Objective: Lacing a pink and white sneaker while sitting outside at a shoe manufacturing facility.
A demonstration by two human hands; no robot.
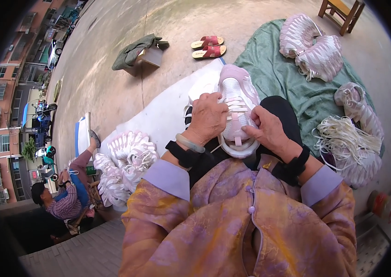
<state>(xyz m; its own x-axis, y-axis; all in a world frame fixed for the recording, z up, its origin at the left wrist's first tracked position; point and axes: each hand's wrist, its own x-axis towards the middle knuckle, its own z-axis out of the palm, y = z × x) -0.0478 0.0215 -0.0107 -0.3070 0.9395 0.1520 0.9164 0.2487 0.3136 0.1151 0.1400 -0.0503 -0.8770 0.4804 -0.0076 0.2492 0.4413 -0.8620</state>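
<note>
A white and pale pink sneaker (235,102) rests on my dark-trousered lap, its toe pointing away from me. White shoelaces (236,105) cross its tongue in several rows. My left hand (208,117) is closed at the shoe's left side, fingers bent against the eyelet edge. On the opposite side my right hand (269,129) grips by the upper eyelets and collar, thumb and fingers drawn together. Whether a lace end lies within either hand is hidden. Partly behind my left hand sits another white shoe (203,85).
Rows of white shoes lie on a green cloth (269,60) at right, beside a bundle of loose laces (343,136). More shoes (128,161) are piled at left. Red slippers (208,47), a cloth-draped box (147,57) and a wooden stool (342,14) stand beyond. Another person (68,198) sits far left.
</note>
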